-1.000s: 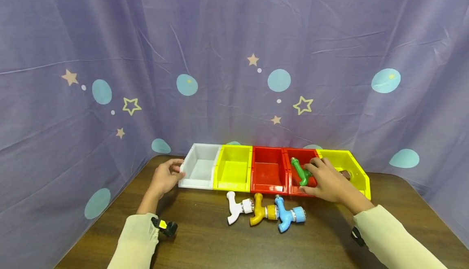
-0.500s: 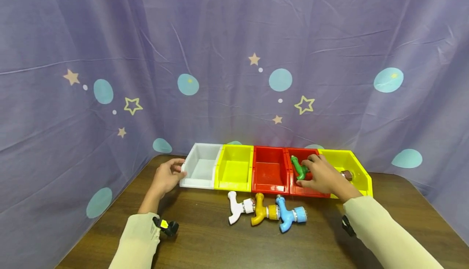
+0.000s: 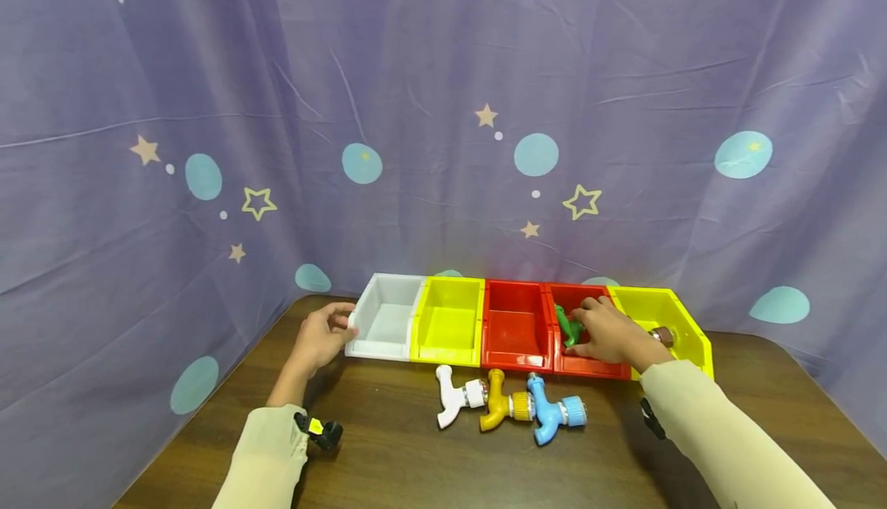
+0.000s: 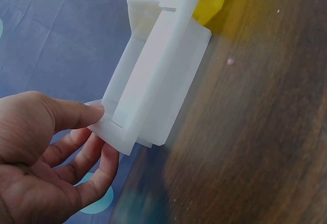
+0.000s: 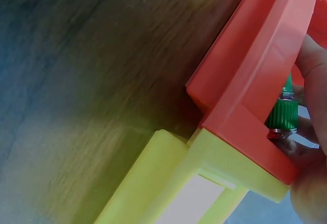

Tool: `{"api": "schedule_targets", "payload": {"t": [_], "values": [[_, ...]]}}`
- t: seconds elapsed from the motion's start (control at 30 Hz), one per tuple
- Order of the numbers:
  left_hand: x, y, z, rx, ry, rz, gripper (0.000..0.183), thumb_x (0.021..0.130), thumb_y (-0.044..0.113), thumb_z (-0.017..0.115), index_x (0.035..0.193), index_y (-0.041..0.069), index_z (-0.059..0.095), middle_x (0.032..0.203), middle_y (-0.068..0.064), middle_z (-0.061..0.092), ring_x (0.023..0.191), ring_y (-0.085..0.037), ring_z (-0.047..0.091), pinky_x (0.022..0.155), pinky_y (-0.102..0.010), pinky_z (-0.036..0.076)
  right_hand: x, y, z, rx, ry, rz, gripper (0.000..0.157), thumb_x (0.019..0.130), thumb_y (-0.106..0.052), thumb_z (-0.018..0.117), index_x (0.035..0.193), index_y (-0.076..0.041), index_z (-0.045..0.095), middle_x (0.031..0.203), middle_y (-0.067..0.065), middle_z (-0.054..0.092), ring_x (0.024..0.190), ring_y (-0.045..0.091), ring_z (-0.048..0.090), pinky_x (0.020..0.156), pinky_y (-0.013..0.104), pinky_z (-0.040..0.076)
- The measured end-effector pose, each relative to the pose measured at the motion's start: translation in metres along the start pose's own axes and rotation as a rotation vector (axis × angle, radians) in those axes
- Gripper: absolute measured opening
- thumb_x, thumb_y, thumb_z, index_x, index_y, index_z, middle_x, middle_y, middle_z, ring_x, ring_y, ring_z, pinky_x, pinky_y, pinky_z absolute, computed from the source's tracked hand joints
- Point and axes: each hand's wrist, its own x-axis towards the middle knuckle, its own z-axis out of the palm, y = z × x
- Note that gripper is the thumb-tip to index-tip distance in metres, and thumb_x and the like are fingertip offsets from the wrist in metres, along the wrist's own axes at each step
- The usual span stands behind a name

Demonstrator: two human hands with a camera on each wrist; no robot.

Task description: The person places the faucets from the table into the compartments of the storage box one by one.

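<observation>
My left hand (image 3: 319, 339) pinches the left edge of the white bin (image 3: 384, 324); in the left wrist view the thumb lies at its rim, with curled fingers (image 4: 99, 170) under it. My right hand (image 3: 610, 336) reaches into the right-hand red bin (image 3: 592, 368) and holds a green tap (image 3: 568, 329). In the right wrist view the tap's ribbed green knob (image 5: 284, 115) shows between thumb and fingers, just inside the red wall; the hand covers part of the tap. In front of the bins lie a white tap (image 3: 453, 398), a mustard-yellow tap (image 3: 496, 401) and a light blue tap (image 3: 550, 414).
Between the white bin and the red ones stands a yellow bin (image 3: 446, 328), beside another red bin (image 3: 514, 332). A brown-knobbed tap (image 3: 664, 336) lies in the yellow bin (image 3: 686, 324) at the right end. Behind the wooden table (image 3: 416, 470) hangs a purple curtain (image 3: 416, 216).
The right hand has moved slightly left and down into the red bin with the green tap, which sits lower there. The left hand keeps its hold on the white bin.
</observation>
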Motion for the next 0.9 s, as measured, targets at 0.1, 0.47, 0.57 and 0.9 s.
{"api": "schedule_targets", "payload": {"t": [0.1,0.47,0.57,0.9], "values": [[0.0012,0.0004,0.0,-0.004,0.003,-0.006,0.047,0.088,-0.001,0.075,0.133,0.0,0.063,0.104,-0.017,0.067,0.091,-0.027,0.065,0.07,-0.026,0.052,0.0014,0.0025,0.0006,-0.011,-0.019,-0.014,0.062,0.079,-0.041,0.087,0.122,0.001,0.071,0.113,0.015,0.063,0.099,0.031,0.051,0.086,0.046,0.05],[0.0006,-0.0013,-0.0021,-0.016,-0.003,-0.017,0.046,0.088,0.0,0.075,0.133,0.0,0.062,0.104,-0.016,0.066,0.091,-0.025,0.066,0.07,-0.028,0.053,0.0063,0.0013,0.0018,-0.054,-0.094,-0.039,0.052,0.08,-0.031,0.088,0.119,-0.001,0.072,0.104,0.009,0.066,0.096,0.03,0.059,0.092,0.05,0.052],[-0.0003,-0.0015,-0.0021,-0.016,-0.001,-0.017,0.046,0.088,0.0,0.075,0.133,0.0,0.062,0.104,-0.016,0.066,0.09,-0.025,0.065,0.069,-0.028,0.053,0.0064,0.0004,0.0032,-0.057,-0.113,-0.037,0.051,0.082,-0.031,0.087,0.121,-0.002,0.072,0.101,0.007,0.065,0.094,0.029,0.059,0.09,0.049,0.053],[-0.0004,-0.0028,-0.0003,-0.018,0.004,-0.012,0.046,0.088,-0.001,0.075,0.132,0.0,0.063,0.104,-0.017,0.067,0.089,-0.025,0.066,0.069,-0.028,0.053,0.0036,0.0001,0.0039,-0.051,-0.132,-0.019,0.048,0.084,-0.032,0.085,0.122,-0.005,0.072,0.095,0.003,0.064,0.091,0.026,0.058,0.087,0.048,0.054]]}}
